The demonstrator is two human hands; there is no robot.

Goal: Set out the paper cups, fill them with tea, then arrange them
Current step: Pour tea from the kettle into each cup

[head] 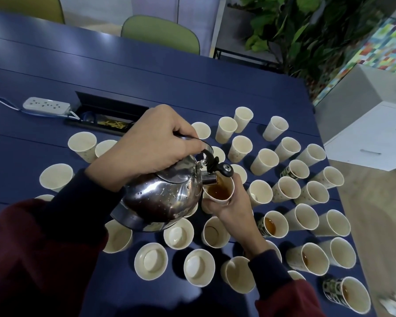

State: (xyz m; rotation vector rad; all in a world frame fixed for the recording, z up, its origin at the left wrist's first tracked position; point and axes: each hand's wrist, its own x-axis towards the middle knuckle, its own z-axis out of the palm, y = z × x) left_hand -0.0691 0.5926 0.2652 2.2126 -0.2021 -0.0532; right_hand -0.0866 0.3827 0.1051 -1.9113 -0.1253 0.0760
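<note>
Hands point(146, 145) point(234, 209) round tilted kettle point(162, 197) and cup point(230, 183)

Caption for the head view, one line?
Left hand tilts steel kettle, pouring tea into a paper cup gripped by right hand.

Nothing legible showed anywhere. A few of the paper cups point(331, 290) carried a printed green-and-dark band, too blurred to yield any letters. The power strip point(45, 105) bore no marking that could be read, and the wall panel point(385, 48) was only coloured patches.
</note>
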